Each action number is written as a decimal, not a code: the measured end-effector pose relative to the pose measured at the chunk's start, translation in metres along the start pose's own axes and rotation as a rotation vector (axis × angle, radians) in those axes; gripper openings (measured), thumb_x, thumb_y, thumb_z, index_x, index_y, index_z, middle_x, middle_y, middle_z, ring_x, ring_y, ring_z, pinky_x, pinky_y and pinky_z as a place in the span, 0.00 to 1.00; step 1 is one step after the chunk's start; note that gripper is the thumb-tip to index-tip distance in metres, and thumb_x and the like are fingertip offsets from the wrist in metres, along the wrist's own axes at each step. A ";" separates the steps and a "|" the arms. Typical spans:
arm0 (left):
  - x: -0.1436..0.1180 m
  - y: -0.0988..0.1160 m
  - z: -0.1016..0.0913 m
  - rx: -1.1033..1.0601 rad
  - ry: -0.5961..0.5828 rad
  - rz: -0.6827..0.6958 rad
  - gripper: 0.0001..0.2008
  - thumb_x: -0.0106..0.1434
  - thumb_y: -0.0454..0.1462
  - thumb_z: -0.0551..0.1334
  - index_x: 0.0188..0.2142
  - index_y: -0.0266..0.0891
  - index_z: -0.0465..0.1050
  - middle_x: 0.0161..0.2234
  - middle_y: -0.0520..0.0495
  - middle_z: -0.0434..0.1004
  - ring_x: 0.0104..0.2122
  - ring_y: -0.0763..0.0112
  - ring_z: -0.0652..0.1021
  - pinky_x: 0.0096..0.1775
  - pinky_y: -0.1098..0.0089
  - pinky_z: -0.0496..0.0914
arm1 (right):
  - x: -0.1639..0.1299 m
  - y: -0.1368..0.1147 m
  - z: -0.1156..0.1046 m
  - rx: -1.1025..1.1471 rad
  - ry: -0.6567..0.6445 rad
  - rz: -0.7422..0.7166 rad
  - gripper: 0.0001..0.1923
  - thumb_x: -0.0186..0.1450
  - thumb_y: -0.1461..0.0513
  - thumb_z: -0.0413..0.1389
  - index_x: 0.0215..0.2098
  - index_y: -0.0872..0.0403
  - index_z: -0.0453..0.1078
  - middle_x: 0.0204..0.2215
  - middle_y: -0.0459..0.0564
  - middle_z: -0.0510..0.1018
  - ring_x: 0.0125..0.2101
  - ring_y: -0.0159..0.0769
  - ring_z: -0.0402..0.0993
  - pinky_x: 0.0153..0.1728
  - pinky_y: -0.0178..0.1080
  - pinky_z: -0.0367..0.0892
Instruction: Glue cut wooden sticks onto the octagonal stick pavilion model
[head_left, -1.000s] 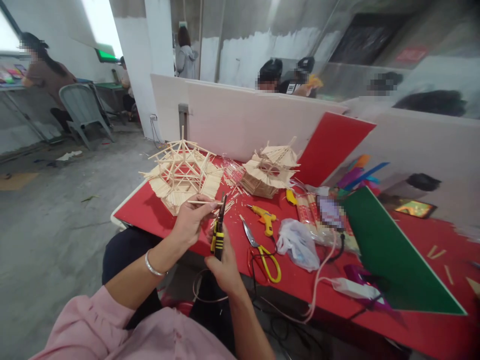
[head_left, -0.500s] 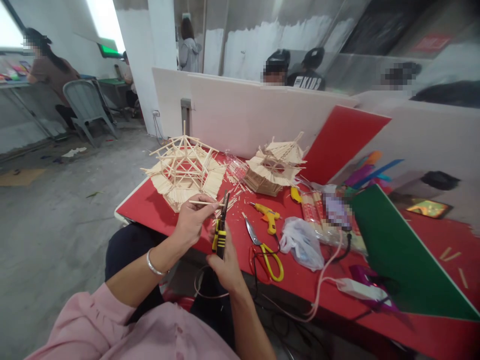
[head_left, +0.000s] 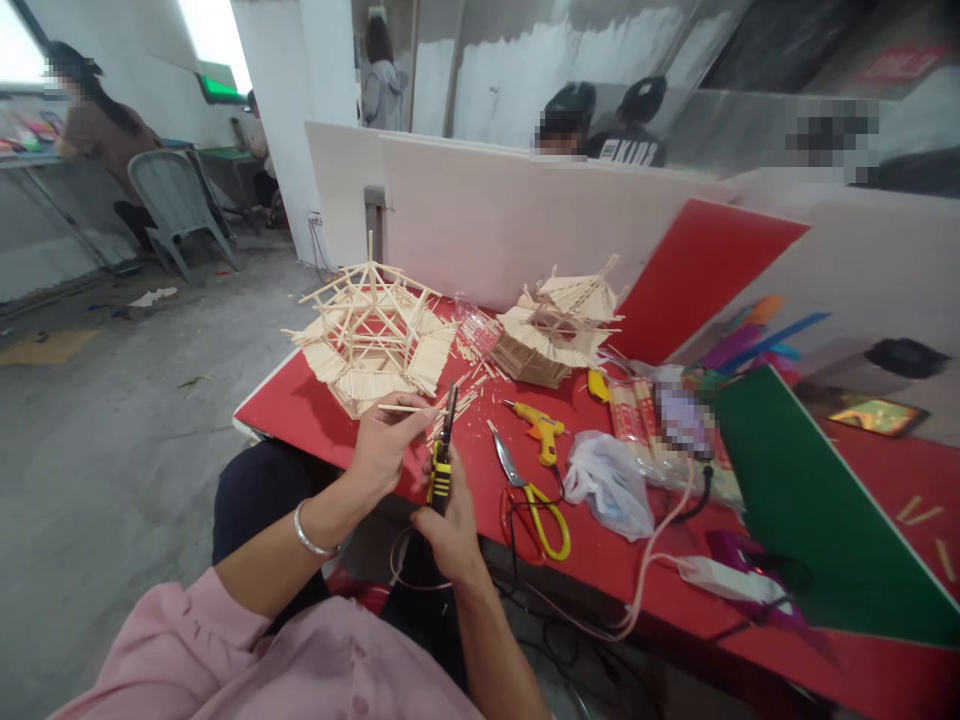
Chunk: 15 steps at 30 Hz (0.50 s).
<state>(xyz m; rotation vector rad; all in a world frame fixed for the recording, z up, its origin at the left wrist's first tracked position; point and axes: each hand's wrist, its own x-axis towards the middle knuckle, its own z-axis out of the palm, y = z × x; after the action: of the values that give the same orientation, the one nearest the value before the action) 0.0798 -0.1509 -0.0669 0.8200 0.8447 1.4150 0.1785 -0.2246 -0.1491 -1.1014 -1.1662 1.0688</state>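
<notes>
Red worktop, near-left edge: left hand pinching thin stick, tip at pliers gripped in right hand. Stick model just behind; scissors beside.

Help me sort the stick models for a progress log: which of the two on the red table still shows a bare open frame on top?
The left stick model, nearest the left hand: bare crossing sticks show on top. The right stick model looks covered.

White lettering on dark shirt, too blurred to read.
</notes>
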 end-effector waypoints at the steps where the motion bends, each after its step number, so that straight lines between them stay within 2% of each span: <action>1: -0.001 -0.001 0.000 0.005 -0.007 0.011 0.12 0.44 0.38 0.76 0.25 0.35 0.78 0.19 0.54 0.73 0.19 0.82 0.68 0.23 0.78 0.62 | -0.001 0.001 0.000 -0.002 0.005 -0.012 0.41 0.49 0.65 0.55 0.62 0.49 0.60 0.43 0.47 0.74 0.43 0.38 0.71 0.47 0.44 0.70; 5: -0.003 -0.002 0.000 -0.047 0.021 0.007 0.13 0.43 0.40 0.77 0.25 0.35 0.79 0.16 0.55 0.69 0.17 0.84 0.63 0.20 0.78 0.56 | -0.002 0.008 -0.002 -0.073 0.002 -0.039 0.44 0.51 0.65 0.55 0.66 0.49 0.56 0.50 0.50 0.73 0.49 0.41 0.70 0.52 0.47 0.69; 10: -0.004 0.001 0.003 -0.111 0.041 -0.104 0.16 0.40 0.41 0.78 0.20 0.34 0.76 0.16 0.54 0.70 0.16 0.83 0.64 0.18 0.78 0.54 | 0.000 0.005 -0.002 -0.231 -0.040 -0.106 0.48 0.50 0.66 0.53 0.69 0.50 0.49 0.63 0.54 0.63 0.60 0.45 0.63 0.62 0.52 0.59; 12: -0.005 0.001 0.004 -0.111 0.032 -0.115 0.16 0.40 0.41 0.78 0.18 0.34 0.75 0.15 0.54 0.69 0.15 0.84 0.63 0.18 0.79 0.53 | 0.001 0.002 -0.001 -0.238 -0.038 -0.137 0.48 0.50 0.67 0.53 0.69 0.50 0.49 0.63 0.54 0.63 0.61 0.45 0.63 0.62 0.52 0.59; 15: -0.008 0.001 0.006 -0.125 0.042 -0.117 0.16 0.39 0.41 0.78 0.18 0.34 0.74 0.15 0.55 0.67 0.15 0.85 0.62 0.18 0.79 0.54 | 0.002 0.000 0.002 -0.201 0.011 -0.139 0.45 0.49 0.67 0.53 0.66 0.50 0.54 0.58 0.53 0.68 0.57 0.43 0.66 0.58 0.48 0.65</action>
<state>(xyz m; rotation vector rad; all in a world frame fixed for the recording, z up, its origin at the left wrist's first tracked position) 0.0844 -0.1590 -0.0631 0.6376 0.8146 1.3714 0.1762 -0.2224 -0.1491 -1.1604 -1.3437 0.8511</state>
